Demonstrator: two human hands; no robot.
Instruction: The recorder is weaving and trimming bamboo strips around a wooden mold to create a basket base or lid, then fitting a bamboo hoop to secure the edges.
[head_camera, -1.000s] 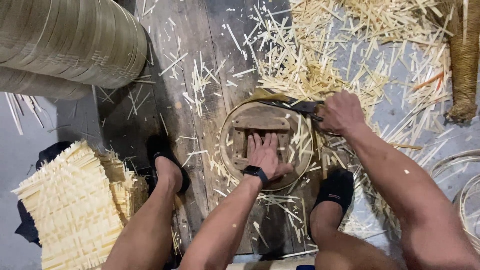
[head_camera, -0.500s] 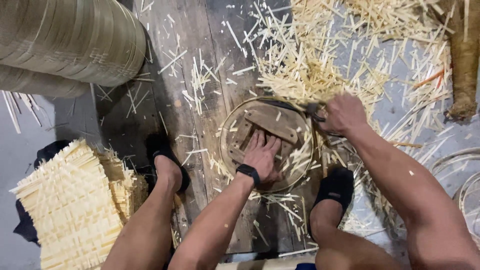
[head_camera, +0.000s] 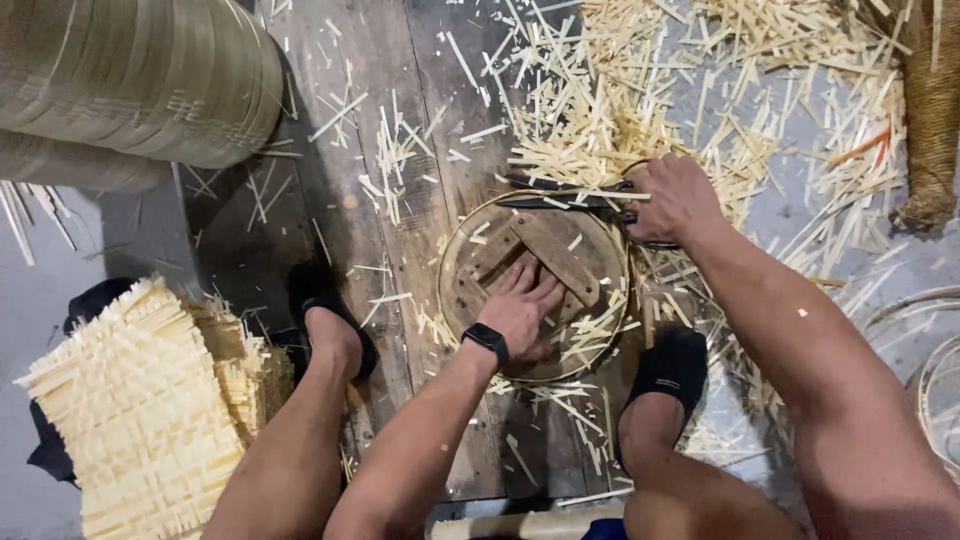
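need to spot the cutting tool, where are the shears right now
In the head view, the shears lie at the far rim of the round wooden form, gripped by the right hand, amid bamboo offcuts.

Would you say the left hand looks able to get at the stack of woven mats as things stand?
Probably yes: the left hand only presses on the round mould, and the woven mats lie beyond the left leg, uncovered.

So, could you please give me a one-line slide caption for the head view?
Left hand presses a round wooden form while right hand works shears at its rim, amid bamboo offcuts.
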